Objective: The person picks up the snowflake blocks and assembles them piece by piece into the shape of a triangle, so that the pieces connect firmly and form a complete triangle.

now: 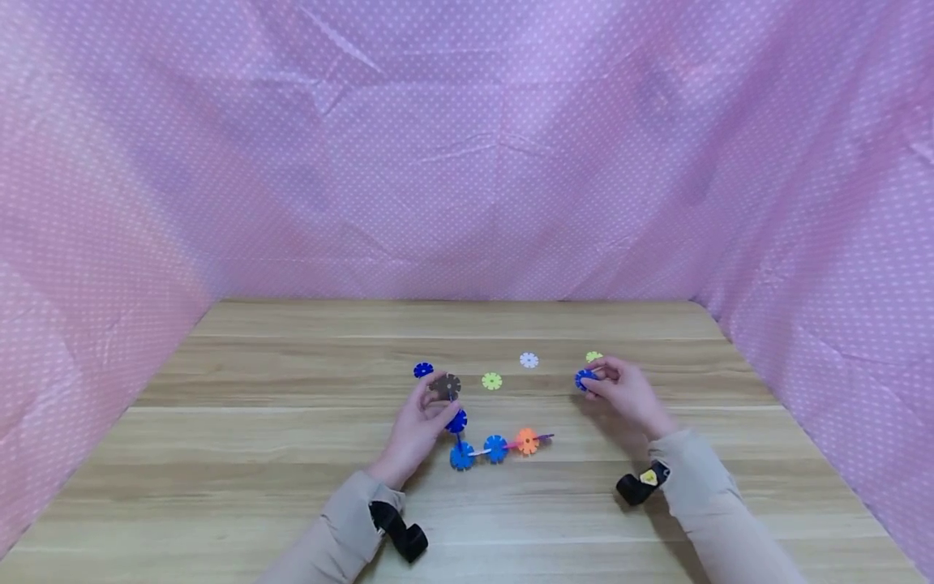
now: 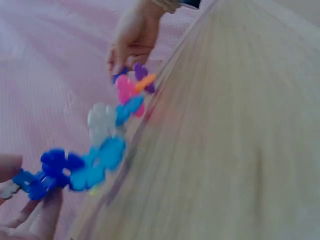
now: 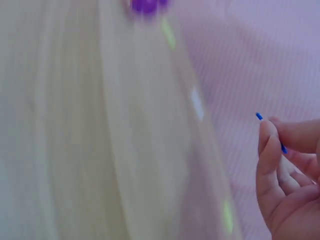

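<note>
Pink, white-dotted fabric [image 1: 467, 162] is hanging around the wood-grain surface [image 1: 255, 454]. Over its middle, your left fingers [image 1: 422, 392] are holding a chain [image 1: 495, 448] of notched grey, blue, white, pink, orange and purple discs; your right fingers [image 1: 600, 388] are pinching one blue disc [image 1: 583, 380] to its right.

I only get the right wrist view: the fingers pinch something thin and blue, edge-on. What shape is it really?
Observer: From the head view, the right hand holds a notched blue disc, round like a little cog.
Visitor: And what's the other hand up to?
Observer: The left hand holds a chain of linked discs near one end.
Visitor: Anything loose outside my picture?
Observer: Yes, a loose blue disc lies on the table, just beyond the left hand.
</note>
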Demonstrator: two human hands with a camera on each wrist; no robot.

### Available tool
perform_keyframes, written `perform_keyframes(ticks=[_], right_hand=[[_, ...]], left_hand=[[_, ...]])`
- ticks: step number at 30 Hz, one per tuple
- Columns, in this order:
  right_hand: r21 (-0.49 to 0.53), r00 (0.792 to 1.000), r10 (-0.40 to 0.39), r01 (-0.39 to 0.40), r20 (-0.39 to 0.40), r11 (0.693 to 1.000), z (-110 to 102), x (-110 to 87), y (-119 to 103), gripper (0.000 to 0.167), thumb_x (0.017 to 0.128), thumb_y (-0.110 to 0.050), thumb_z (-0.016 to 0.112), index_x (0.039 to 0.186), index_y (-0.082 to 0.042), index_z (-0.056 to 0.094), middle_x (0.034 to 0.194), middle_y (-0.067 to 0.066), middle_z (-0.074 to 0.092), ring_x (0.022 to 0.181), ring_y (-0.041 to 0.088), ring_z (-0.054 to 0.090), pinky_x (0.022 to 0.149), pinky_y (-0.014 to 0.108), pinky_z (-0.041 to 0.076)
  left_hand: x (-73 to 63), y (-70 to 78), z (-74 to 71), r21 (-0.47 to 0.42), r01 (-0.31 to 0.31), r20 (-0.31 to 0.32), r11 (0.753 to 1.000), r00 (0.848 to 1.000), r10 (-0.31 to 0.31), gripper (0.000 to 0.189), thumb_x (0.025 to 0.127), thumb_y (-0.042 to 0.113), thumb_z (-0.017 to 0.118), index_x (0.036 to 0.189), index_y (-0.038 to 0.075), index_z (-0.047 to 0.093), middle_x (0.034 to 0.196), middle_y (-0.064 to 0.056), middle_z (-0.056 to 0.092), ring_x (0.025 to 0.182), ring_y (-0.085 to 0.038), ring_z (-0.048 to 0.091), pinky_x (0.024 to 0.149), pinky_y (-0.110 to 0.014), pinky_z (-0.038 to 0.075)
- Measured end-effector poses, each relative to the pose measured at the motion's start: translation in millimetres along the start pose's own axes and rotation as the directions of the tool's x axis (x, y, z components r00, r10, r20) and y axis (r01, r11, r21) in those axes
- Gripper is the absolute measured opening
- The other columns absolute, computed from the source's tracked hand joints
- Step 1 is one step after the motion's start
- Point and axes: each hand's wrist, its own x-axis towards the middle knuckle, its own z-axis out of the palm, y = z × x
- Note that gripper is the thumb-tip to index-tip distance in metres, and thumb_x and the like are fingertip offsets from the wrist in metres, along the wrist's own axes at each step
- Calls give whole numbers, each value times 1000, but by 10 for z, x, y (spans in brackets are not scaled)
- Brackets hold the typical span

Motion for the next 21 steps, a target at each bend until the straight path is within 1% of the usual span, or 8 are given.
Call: perform_keyframes(ticks=[3,6,8,11,14,16,18,21], right_hand=[[117,1000,5,-3,-18,993,143,-77,-194,33,90,1,58,119,14,48,90,6,64,77,7,64,74,25,57],[202,1000,-2,3,-2,979,320,-157,-395,37,90,2,57,123,13,46,93,4,62,81,9,65,80,29,57],[241,1000,-16,11,21,971,446,-209,-515,39,90,2,58,125,12,45,93,3,61,82,10,65,81,29,56],[302,997,-35,14,64,953,627,-270,-667,39,89,2,58,125,10,44,92,2,60,82,10,66,83,31,56],[332,994,-38,3,101,943,772,-299,-780,38,90,2,58,125,8,45,92,4,60,80,10,67,83,34,56],[327,994,-23,-14,110,945,849,-299,-830,36,89,1,59,123,6,47,91,4,61,78,10,67,73,29,57],[337,993,-16,-24,115,941,915,-293,-857,36,89,3,59,123,7,48,90,4,61,76,9,67,73,30,57],[364,993,-12,-31,117,931,987,-294,-871,37,87,4,60,122,9,47,90,6,61,75,8,67,71,27,57]], left_hand=[[-56,89,54,-49,-79,-1,996,997,79,55,89,4,62,139,11,39,123,-18,53,108,-29,60,82,-27,55],[-118,161,105,-83,-163,11,983,986,165,53,89,-6,58,137,9,41,127,-20,49,118,-35,53,91,-26,51],[-153,189,131,-77,-196,22,978,980,198,53,89,-9,55,137,9,41,130,-19,48,123,-36,49,96,-24,48],[-192,214,159,-44,-230,37,972,972,232,51,90,-8,54,136,9,42,133,-17,47,126,-35,47,99,-26,46],[-209,233,175,-17,-245,39,969,969,246,43,93,-3,53,134,7,46,132,-16,47,126,-32,47,101,-28,45],[-208,244,176,-1,-261,19,965,965,261,34,95,1,52,128,3,52,128,-16,50,124,-31,48,102,-31,44],[-207,248,170,20,-268,-5,963,963,268,27,96,4,52,122,0,58,125,-16,52,121,-30,50,102,-32,44],[-207,252,157,48,-279,-40,959,959,281,21,94,4,55,111,-1,65,120,-14,53,114,-28,54,98,-33,48]])
